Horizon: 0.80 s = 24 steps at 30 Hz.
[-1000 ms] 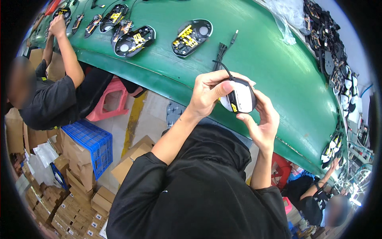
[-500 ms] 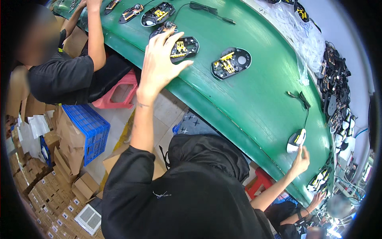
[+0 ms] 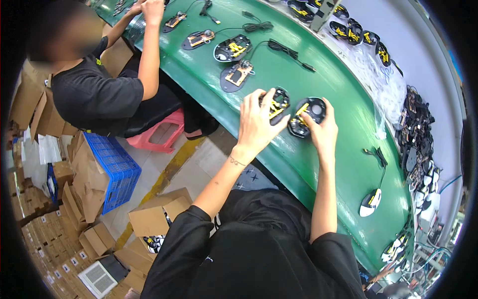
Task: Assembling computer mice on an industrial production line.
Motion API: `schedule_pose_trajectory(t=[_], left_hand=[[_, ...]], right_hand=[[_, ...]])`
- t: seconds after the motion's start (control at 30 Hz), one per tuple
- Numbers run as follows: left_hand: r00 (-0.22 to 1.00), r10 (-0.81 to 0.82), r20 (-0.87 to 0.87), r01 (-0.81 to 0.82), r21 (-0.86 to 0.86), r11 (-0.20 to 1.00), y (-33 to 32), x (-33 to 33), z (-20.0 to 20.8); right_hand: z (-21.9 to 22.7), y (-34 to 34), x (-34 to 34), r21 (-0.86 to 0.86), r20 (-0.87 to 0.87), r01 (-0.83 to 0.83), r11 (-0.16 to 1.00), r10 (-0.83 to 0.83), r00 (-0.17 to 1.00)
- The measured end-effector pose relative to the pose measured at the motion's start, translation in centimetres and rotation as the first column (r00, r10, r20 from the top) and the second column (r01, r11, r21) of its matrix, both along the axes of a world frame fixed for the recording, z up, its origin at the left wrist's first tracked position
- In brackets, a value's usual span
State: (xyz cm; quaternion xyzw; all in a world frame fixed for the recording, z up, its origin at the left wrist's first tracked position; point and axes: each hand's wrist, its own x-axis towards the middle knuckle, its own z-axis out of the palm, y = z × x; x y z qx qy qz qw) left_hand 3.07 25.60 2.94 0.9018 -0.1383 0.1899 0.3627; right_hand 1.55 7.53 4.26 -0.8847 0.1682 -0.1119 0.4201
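Observation:
My left hand [image 3: 255,123] grips a black mouse shell [image 3: 279,103] by its edge, with yellow parts showing inside it. Close to its right is a second open mouse shell [image 3: 314,108], also black with yellow parts. My right hand [image 3: 324,130] has its thumb on that shell's inside and its fingers round the far edge. Both shells are at the green work surface [image 3: 343,149], side by side and nearly touching. Left of my hands lies a mouse base with a circuit board [image 3: 237,77], and beyond it another open shell [image 3: 233,49].
A coiled black cable [image 3: 283,49] lies farther back. A white-and-black mouse [image 3: 370,202] with its cable rests to the right. Dark parts are heaped [image 3: 418,132] along the far edge. At the left a co-worker's arm [image 3: 149,62] reaches over the surface. Cardboard boxes [image 3: 154,212] stand on the floor.
My right hand has left the white-and-black mouse and taken hold of the right-hand shell. My left hand has closed on the other shell and brought it nearer. The view has shifted.

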Motion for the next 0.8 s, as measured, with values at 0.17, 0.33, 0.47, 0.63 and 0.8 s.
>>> schedule_pose_trajectory(t=[0.17, 0.33, 0.47, 0.63, 0.8], left_hand=[[0.992, 0.107, -0.072, -0.128, -0.483, 0.866, 3.1, 4.1, 1.1], [0.934, 0.350, -0.070, -0.328, 0.218, 0.919, 6.7, 8.0, -0.7], [0.894, 0.330, -0.304, -0.257, 0.255, 0.932, 5.9, 8.8, 0.8], [0.980, -0.185, 0.074, 0.179, 0.082, 0.980, 2.4, 3.7, 4.1], [0.950, -0.290, 0.114, 0.209, 0.458, 0.864, -1.0, -0.3, 0.4]], right_hand=[[0.4, -3.0, -0.5, -0.223, -0.030, 0.138, 0.965, -0.148, 0.989], [1.2, -0.1, -1.1, -0.512, 0.203, 0.020, 0.859, 0.098, 0.974], [0.2, 1.0, -1.6, -0.754, -0.105, -0.178, 0.632, 0.152, 0.983], [0.2, -4.2, -1.8, -0.516, -0.029, -0.220, 0.828, 0.240, 0.970], [2.2, -2.4, -2.0, -0.344, -0.055, -0.054, 0.937, 0.037, 0.998]])
